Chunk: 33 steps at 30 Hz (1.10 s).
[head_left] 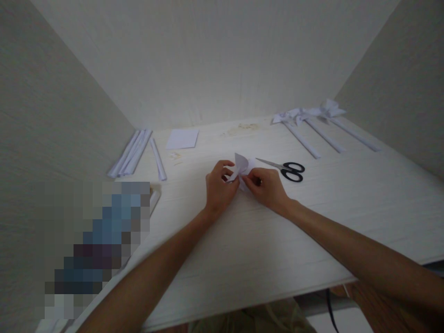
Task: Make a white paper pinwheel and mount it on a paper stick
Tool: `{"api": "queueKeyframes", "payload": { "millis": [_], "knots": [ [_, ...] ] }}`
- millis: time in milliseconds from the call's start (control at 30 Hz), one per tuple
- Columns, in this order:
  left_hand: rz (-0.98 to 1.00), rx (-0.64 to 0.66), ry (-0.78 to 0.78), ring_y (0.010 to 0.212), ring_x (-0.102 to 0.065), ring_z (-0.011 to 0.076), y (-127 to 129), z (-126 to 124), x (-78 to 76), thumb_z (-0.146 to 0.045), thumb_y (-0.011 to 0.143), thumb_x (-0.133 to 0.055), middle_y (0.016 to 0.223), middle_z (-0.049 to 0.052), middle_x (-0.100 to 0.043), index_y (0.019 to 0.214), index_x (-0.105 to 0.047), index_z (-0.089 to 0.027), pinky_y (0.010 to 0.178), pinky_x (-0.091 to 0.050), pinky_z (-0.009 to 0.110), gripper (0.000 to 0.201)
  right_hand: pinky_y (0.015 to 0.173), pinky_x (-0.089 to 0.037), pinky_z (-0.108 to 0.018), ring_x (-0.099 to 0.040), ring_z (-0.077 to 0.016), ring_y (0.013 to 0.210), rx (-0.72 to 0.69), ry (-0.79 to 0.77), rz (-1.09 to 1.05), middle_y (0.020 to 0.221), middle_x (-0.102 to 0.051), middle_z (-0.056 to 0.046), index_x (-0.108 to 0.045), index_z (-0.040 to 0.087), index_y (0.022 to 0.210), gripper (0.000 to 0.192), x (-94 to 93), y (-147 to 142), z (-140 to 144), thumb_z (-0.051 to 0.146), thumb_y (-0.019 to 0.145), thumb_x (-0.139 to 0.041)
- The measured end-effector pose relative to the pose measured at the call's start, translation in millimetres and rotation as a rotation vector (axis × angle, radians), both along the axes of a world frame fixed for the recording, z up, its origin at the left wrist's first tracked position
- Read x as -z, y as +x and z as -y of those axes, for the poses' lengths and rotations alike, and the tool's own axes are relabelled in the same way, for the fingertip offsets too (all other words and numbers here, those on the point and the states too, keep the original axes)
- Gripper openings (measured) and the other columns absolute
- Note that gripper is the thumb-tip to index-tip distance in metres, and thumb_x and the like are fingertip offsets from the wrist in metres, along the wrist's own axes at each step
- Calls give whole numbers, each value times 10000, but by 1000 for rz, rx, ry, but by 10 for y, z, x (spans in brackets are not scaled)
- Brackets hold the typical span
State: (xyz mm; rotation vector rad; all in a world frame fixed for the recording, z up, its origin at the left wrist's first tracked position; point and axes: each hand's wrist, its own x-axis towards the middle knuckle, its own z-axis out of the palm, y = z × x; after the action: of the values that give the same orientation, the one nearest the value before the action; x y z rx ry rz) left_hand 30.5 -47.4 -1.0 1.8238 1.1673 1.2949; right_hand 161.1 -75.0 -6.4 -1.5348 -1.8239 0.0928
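- A white wooden table (312, 222) is enclosed by pale walls on three sides.
- Bare table is left toward the near edge; black-handled scissors (288, 169) lie just right of the hands, rolled white paper sticks (130, 152) far left, white paper pinwheels (312, 115) far right.
- A folded white paper piece (242, 167) is pinched at table centre between the left hand (219, 187) and right hand (267, 187), both clamped on it.

Near table (243, 249) bare, open for passage; scissors (287, 169) just right of hands; paper rolls (132, 150) far left, pinwheels (312, 125) far right.
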Motion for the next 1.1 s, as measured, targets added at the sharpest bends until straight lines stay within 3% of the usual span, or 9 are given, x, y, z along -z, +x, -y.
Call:
{"api": "queueKeyframes", "payload": {
  "millis": [200, 367, 600, 800, 1100],
  "knots": [
    [7, -17, -6, 479, -498, 81, -12, -11, 24, -113, 584, -570, 537, -56, -541, 815, -513, -186, 476, -385, 193, 249, 440, -222, -232, -335, -82, 410, 28, 16, 41, 425, -433, 12, -481, 155, 457, 404, 1, 25, -18, 339, 814, -443],
    [34, -21, -20, 481, -509, 83, -13, -24, 43, -105, 581, -564, 546, -58, -544, 815, -506, -190, 473, -386, 193, 256, 499, -318, -217, -447, -100, 502, -69, 143, -21, 542, -534, -8, -595, 158, 590, 282, 15, 27, 12, 317, 799, -491],
    [47, 22, -38, 488, -518, 84, 3, -14, 35, -104, 576, -574, 538, -59, -549, 810, -505, -189, 469, -382, 188, 258, 486, -351, -203, -457, -90, 467, -61, 206, -42, 520, -550, 11, -606, 169, 641, 167, 34, 12, 30, 234, 769, -521],
    [115, 11, -106, 495, -526, 92, 0, -27, 28, -131, 572, -597, 541, -50, -546, 812, -497, -179, 440, -365, 181, 264, 505, -408, -210, -546, -110, 533, -223, 194, -151, 619, -638, -34, -647, 154, 672, 135, 28, 21, 13, 152, 744, -533],
    [112, -30, -65, 505, -526, 93, -24, -32, 49, -140, 584, -598, 555, -46, -547, 833, -508, -179, 475, -390, 192, 267, 678, -482, -243, -627, -142, 728, -329, 173, -202, 822, -682, -83, -671, 141, 805, 181, 2, 17, 7, 104, 741, -506]
  ]
}}
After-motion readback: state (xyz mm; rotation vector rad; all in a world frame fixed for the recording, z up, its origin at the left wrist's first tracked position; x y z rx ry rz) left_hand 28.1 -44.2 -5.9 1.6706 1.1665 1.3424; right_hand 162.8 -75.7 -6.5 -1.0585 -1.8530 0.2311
